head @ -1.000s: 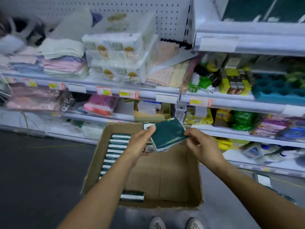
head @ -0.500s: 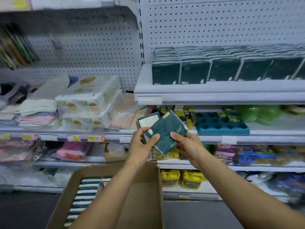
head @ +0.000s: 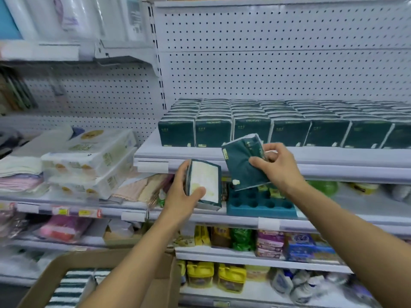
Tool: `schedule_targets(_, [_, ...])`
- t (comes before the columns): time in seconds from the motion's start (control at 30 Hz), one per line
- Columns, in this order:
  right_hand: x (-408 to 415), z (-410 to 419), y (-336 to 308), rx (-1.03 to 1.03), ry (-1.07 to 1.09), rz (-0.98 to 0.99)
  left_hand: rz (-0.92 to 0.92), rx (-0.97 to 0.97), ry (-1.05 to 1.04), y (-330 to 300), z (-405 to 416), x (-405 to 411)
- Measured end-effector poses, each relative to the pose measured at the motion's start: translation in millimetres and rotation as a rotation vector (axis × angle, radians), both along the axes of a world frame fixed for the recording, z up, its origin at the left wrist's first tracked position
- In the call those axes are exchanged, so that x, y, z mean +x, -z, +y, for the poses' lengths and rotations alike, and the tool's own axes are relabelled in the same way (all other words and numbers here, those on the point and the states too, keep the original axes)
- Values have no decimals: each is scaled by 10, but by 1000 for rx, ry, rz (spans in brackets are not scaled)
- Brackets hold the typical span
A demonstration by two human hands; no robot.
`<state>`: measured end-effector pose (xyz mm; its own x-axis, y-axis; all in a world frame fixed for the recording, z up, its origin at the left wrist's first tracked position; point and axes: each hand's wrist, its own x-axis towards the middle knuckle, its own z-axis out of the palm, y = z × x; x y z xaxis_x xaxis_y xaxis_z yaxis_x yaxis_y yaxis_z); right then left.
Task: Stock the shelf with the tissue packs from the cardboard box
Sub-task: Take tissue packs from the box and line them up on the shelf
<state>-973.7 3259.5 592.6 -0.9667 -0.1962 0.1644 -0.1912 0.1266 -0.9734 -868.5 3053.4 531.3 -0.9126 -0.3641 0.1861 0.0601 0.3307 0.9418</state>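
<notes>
My left hand (head: 184, 192) is gripping one dark green tissue pack (head: 205, 182), thumb across its white face, fingers curled behind it. My right hand (head: 277, 166) is pinching a second tissue pack (head: 243, 164), tilted, just in front of the white shelf (head: 222, 155). That shelf is carrying rows of matching packs (head: 289, 123) standing upright. The cardboard box (head: 73, 260) is sitting low at left, striped pack edges (head: 73, 285) showing inside.

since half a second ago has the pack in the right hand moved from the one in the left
Yes. The right hand has carried its tissue pack up and right, off the left hand's pack, toward the stocked shelf edge.
</notes>
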Motion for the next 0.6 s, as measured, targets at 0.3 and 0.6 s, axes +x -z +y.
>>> schedule_targets(0.3, [-901, 108, -351, 759, 140, 607, -13, 94, 9, -417, -109, -446])
schedule_targets(0.6, [-1373, 64, 75, 935, 37, 901, -44, 137, 60, -527, -207, -797])
